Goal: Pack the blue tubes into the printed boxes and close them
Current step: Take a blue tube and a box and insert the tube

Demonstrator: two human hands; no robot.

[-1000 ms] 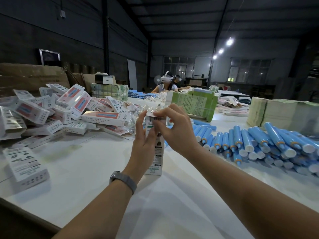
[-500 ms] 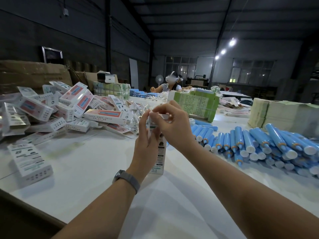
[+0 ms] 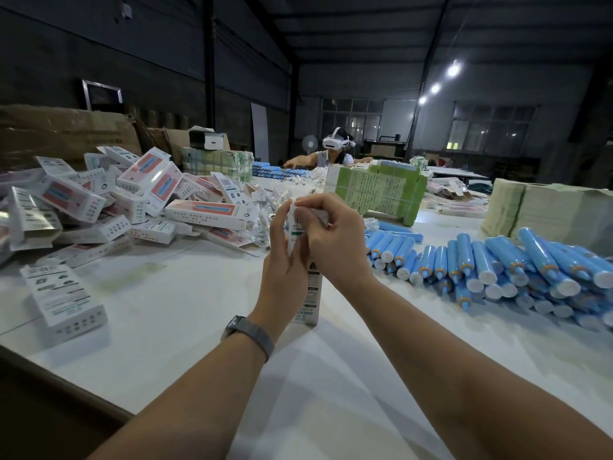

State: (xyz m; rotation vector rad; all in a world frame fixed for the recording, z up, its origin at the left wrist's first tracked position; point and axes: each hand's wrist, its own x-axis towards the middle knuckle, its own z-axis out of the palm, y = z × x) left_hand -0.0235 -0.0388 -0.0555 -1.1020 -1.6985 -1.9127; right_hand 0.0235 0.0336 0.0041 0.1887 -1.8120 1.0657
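Standing upright at the picture's centre, the box [image 3: 311, 293] rests its base on the white surface [image 3: 185, 313]. Left hand [image 3: 285, 260] lies straight-fingered against its side; right hand [image 3: 335, 240] pinches the top flap. Both hide the box's upper half. Tubes [image 3: 497, 267] lie heaped at 3 o'clock, packed boxes [image 3: 109, 207] at 10.
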